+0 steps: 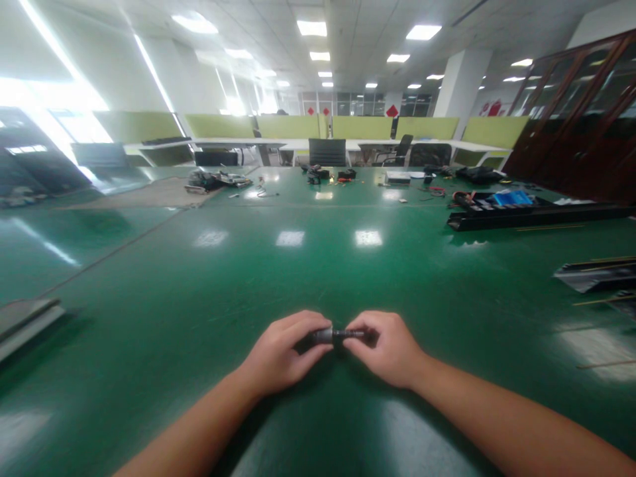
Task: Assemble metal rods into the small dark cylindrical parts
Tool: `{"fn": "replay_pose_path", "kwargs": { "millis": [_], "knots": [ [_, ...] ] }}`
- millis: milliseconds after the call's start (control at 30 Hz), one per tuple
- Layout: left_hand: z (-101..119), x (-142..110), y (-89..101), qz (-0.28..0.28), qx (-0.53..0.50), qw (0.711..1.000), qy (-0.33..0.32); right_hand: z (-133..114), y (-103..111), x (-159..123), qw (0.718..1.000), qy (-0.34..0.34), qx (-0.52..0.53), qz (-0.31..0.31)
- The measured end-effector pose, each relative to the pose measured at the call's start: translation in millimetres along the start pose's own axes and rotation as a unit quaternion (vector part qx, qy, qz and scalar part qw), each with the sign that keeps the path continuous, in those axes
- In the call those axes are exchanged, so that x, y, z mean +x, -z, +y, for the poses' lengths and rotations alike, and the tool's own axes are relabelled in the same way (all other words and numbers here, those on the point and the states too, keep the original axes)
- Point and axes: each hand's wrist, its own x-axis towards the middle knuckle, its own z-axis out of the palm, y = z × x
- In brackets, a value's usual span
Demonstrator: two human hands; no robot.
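Observation:
My left hand [282, 353] and my right hand [388, 347] meet low in the middle of the head view, just above a shiny green table [318, 265]. Between them lies a small dark cylindrical part [336, 335], held level. The left fingers are wrapped round its thicker grey end. The right fingers pinch its thinner black end. Both hands are closed on it, and their palms hide the ends of the part.
A long black rail with a blue box [511, 199] on it lies at the right. More black strips [596, 273] sit at the right edge. A grey slab [24, 323] lies at the left edge. Tools and cables [318, 175] lie far back, before chairs and green partitions.

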Motion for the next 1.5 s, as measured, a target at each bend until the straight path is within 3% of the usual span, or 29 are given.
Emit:
{"fn": "replay_pose_path", "kwargs": {
  "millis": [1500],
  "knots": [
    [-2.7, 1.5, 7.2, 0.005, 0.008, 1.0, 0.005, -0.1, -0.4, 0.4, 0.999, -0.034, 0.002, 0.02]
  ]
}}
